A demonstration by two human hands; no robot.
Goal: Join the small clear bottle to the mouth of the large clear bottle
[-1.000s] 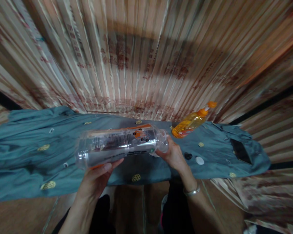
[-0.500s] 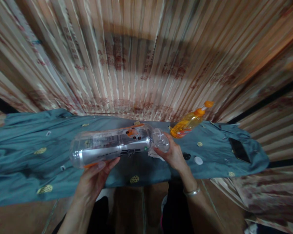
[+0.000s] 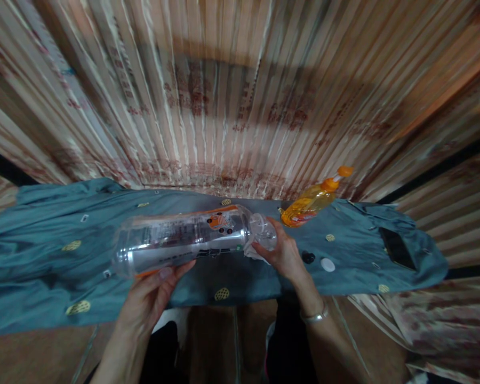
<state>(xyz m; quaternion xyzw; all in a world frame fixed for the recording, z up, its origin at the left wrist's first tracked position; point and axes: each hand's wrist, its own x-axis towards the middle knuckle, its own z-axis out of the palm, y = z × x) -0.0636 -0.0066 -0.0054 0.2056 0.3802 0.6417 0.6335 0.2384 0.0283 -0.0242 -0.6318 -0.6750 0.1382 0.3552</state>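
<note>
A large clear plastic bottle [image 3: 184, 236], with an orange picture and printing on its side, lies sideways just over the cloth. My left hand [image 3: 154, 293] grips it from the near side, towards its left end; the fingers under it are partly hidden. My right hand [image 3: 285, 253] is closed on a small clear cup-shaped plastic piece [image 3: 266, 234] at the bottle's right end. Whether that piece is joined to the bottle I cannot tell. A crumpled white tissue [image 3: 256, 253] lies beneath it, close to my right fingers.
A pump bottle of orange liquid [image 3: 309, 207] stands behind my right hand. To the right on the teal cloth [image 3: 240, 285] lie a small black object [image 3: 308, 257], a white disc [image 3: 328, 264] and a dark phone [image 3: 397, 248]. A striped, pleated curtain [image 3: 224, 106] hangs behind.
The large bottle has turned slightly about its length, so its orange picture and printing show at another angle. Both hands keep their hold. The view has shifted a little.
</note>
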